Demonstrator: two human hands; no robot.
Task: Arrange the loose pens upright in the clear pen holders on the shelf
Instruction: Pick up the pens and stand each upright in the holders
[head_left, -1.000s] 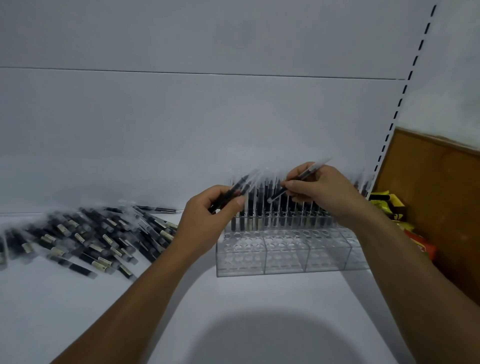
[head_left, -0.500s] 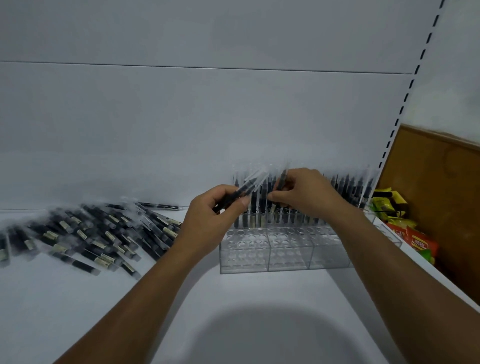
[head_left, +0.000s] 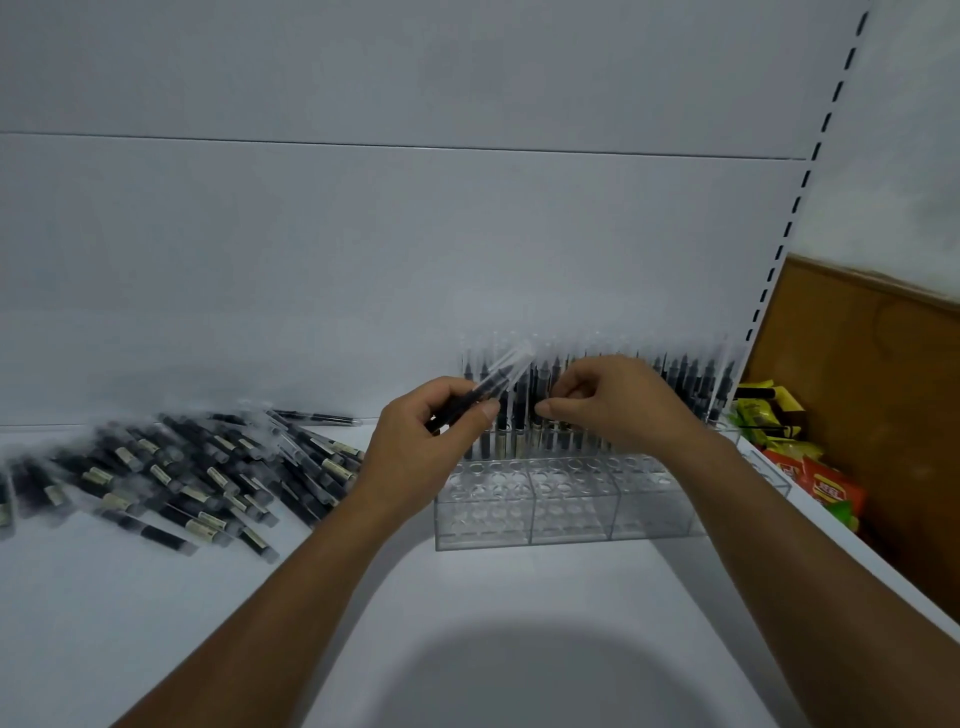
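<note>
Snack packets (head_left: 826, 488) flank holders (head_left: 571, 514); left grip (head_left: 431, 441) clamps pens (head_left: 498, 382), right grip (head_left: 623, 405) pinches one.

Both my arms reach forward. Left hand (head_left: 431, 441) grips pens (head_left: 491, 385); right hand (head_left: 618, 405) is curled, thumb and forefinger pinching one pen (head_left: 543, 376).

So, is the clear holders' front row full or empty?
Empty: clear plastic pen holders show bare holes in front; black pens stand only behind.
</note>
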